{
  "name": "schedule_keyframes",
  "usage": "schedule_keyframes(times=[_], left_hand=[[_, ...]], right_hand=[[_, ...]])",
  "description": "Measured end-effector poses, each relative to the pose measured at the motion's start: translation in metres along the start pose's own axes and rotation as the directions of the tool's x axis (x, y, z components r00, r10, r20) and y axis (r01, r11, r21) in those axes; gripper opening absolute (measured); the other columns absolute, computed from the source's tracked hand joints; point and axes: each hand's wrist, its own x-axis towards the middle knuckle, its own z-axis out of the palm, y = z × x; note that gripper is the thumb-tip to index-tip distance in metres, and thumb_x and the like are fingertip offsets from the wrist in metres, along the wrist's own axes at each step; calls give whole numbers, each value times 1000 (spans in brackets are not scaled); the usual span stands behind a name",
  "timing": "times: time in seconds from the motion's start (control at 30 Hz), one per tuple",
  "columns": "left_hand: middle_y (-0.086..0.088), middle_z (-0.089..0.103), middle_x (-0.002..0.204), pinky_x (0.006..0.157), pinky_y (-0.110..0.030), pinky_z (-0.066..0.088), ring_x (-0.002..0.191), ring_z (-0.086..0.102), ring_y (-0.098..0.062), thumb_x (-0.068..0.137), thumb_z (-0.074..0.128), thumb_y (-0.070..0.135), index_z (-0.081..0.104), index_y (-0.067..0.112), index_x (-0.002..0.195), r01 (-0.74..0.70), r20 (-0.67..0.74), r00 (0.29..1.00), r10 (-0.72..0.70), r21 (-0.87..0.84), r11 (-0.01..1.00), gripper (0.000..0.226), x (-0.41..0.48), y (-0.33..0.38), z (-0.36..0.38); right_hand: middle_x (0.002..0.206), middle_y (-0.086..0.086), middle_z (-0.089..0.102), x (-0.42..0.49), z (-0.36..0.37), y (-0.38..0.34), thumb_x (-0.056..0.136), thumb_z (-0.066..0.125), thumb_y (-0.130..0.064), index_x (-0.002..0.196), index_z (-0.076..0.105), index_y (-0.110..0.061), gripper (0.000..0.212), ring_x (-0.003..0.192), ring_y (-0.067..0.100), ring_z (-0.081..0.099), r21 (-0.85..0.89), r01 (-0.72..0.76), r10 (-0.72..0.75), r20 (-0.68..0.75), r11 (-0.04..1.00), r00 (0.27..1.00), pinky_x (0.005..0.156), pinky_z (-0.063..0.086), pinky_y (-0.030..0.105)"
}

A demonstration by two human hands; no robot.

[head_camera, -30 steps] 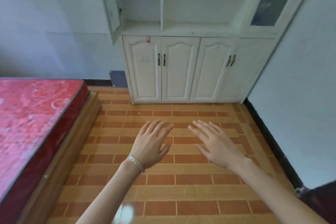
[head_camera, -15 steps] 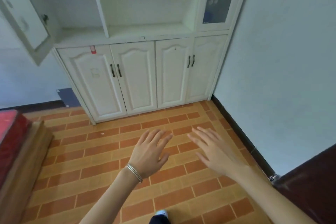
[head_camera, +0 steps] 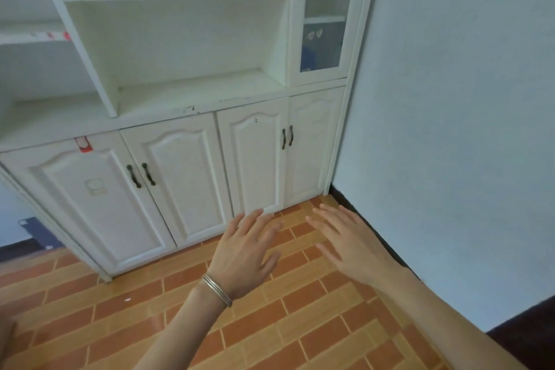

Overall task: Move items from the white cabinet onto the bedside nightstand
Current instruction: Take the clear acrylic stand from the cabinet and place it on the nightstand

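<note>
Both hands are held out in front, above the orange brick-pattern floor (head_camera: 300, 324). The left hand (head_camera: 244, 252) is flat, palm down, with its fingers straight and spread. It holds nothing. A thin silver bracelet (head_camera: 216, 290) sits on its wrist. The right hand (head_camera: 348, 245) is just beside it, also flat with its fingers spread, and it holds nothing. The two hands are apart and do not touch.

The white cabinet (head_camera: 180, 93) stands just ahead, in the corner against the pale wall (head_camera: 450, 99). Its four lower doors (head_camera: 255, 159) are closed and have dark handles (head_camera: 286, 137) in pairs. A small red sticker (head_camera: 82, 144) is at the top of the far-left lower door. Above the doors are open shelves (head_camera: 192, 90). On the right is a tall glass door (head_camera: 324, 9), closed. Something blue (head_camera: 309, 57) shows behind the glass, but it is too blurry to tell what it is.
</note>
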Motion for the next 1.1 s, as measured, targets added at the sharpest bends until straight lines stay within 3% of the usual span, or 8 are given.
schedule_keyframes(times=[0.2,0.37,0.67,1.1], left_hand=[[-1,56,129,108,-44,32,124,48,-24,88,40,49,57,24,125,4,-1,1000,-4,26,1000,48,65,-24,40],[-3,59,126,101,-48,40,122,51,-26,87,39,48,57,22,124,46,20,999,-47,50,998,49,147,-39,65],[-3,58,128,104,-46,36,124,48,-25,88,37,46,56,21,127,167,-128,979,-159,57,984,49,311,-73,84],[-8,57,130,103,-50,38,125,48,-29,89,35,45,55,17,128,135,-162,981,-106,177,975,52,474,-205,111]], right_hand=[[139,1,47,47,33,60,94,30,-45,137,45,-21,51,131,16,37,20,28,-28,14,999,1000,109,30,42],[139,2,47,104,34,132,95,30,-42,136,45,-19,50,131,18,38,90,41,-38,-34,995,999,108,31,44],[137,2,49,230,20,272,93,32,-40,133,50,-18,50,129,17,42,-15,124,-125,-111,992,986,108,27,41],[135,6,52,403,40,377,92,32,-41,131,52,-15,51,125,20,47,-125,126,-148,-185,984,972,107,27,40]])
